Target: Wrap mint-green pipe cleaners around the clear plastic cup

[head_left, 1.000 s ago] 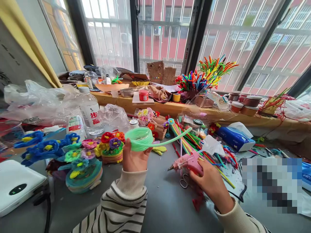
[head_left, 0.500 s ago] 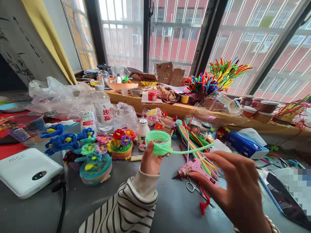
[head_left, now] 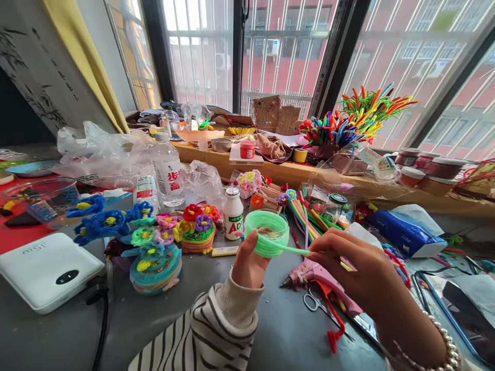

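My left hand (head_left: pixel 250 268) holds up a small round cup wrapped in light green pipe cleaner (head_left: pixel 266 239), with the thumb on its near side and the other fingers mostly hidden. From the wrapping a short green strand (head_left: pixel 294 250) runs right to my right hand (head_left: pixel 356 273), whose fingertips are pinched on it. Under the right hand lies a pink glue gun (head_left: pixel 305 274) on the grey table. Scissors (head_left: pixel 314 303) and a twisted red pipe cleaner (head_left: pixel 335 322) lie just in front of it.
A small white bottle (head_left: pixel 232 214) stands behind the cup. Pipe-cleaner flowers (head_left: pixel 150 237), a white power bank (head_left: pixel 48 273) and a water bottle (head_left: pixel 169 175) are left. Right are a blue tissue pack (head_left: pixel 398 232) and a phone (head_left: pixel 460 309). Bundled pipe cleaners (head_left: pixel 348 131) stand on the sill.
My right hand has come left towards the cup and its fingers have closed on the strand. The free stretch of green between cup and hand is shorter. The view has shifted slightly.
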`<state>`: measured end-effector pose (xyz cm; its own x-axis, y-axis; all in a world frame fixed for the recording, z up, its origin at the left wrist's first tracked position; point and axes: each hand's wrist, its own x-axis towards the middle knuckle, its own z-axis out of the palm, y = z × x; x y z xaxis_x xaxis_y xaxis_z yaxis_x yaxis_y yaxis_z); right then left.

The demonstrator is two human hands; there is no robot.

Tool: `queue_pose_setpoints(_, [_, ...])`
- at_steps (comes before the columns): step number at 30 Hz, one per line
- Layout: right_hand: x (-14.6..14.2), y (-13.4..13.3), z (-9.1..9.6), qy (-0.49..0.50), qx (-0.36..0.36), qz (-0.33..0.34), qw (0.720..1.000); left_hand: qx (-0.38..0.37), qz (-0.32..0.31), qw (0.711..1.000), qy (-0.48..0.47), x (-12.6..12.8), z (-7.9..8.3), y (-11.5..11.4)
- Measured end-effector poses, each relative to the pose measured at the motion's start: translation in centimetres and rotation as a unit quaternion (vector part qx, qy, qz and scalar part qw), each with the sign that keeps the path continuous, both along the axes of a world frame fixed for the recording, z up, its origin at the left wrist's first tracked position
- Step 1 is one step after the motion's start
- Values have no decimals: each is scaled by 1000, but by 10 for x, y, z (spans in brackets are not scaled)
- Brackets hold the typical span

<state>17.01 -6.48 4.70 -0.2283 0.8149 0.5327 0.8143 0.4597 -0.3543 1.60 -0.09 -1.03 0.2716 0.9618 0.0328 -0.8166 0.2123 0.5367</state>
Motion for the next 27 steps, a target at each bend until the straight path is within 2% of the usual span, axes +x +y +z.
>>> queue_pose_setpoints(7, [4,2,5,29,-31,-8,999,8,-61,998,6,-1,0,-3])
queue_pose_setpoints(17, [11,2,6,62,-36,20,997,39,-190,980,-33,-1,-3,-5])
queue_pose_setpoints(23, [9,-3,7,97,-48,-39,993,36,-219,974,-39,-2,-1,-8])
queue_pose_setpoints(27, [11,-5,10,103,-57,-26,993,58,-265,961,-50,1,-3,-7])
